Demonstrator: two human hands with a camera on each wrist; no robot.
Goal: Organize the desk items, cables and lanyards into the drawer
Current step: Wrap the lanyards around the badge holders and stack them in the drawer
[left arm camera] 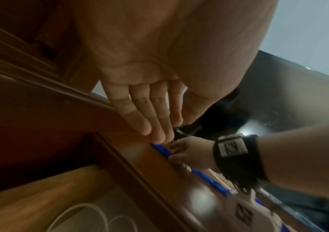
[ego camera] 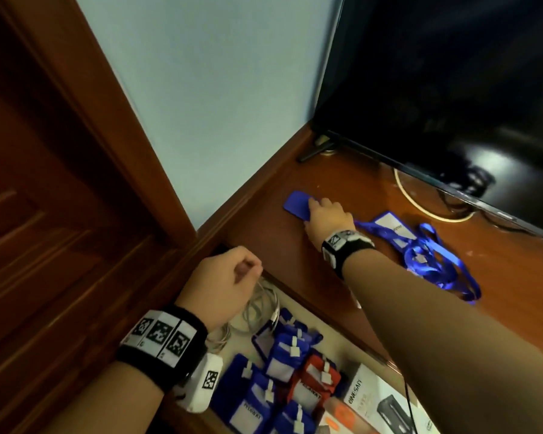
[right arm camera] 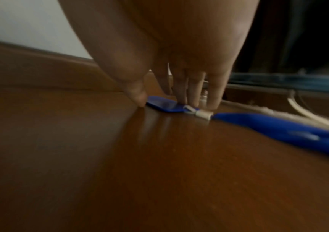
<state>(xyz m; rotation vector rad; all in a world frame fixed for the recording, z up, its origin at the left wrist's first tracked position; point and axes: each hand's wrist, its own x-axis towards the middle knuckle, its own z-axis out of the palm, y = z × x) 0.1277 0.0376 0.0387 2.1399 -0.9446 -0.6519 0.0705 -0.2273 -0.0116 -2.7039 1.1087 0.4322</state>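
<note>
A flat blue badge holder [ego camera: 295, 203] lies on the wooden desk top near the wall. My right hand [ego camera: 314, 208] reaches over it, straight fingertips [right arm camera: 181, 100] touching its near end by the white clip, thumb on the wood beside it. Its blue strap [right arm camera: 278, 127] trails right into a loose pile of blue lanyards [ego camera: 430, 258]. The drawer [ego camera: 295, 300] below stands pulled out. My left hand [ego camera: 232, 274] hovers at the drawer's back left corner, fingers [left arm camera: 159, 125] relaxed and holding nothing.
In the drawer lie coiled white cables [ego camera: 257, 308], rolled blue lanyards [ego camera: 282, 355], a red one [ego camera: 314, 380] and a printed box [ego camera: 376, 402]. A dark TV [ego camera: 436, 89] stands at the desk's back, a white cable [ego camera: 420, 205] looping under it. A wooden door frame is at left.
</note>
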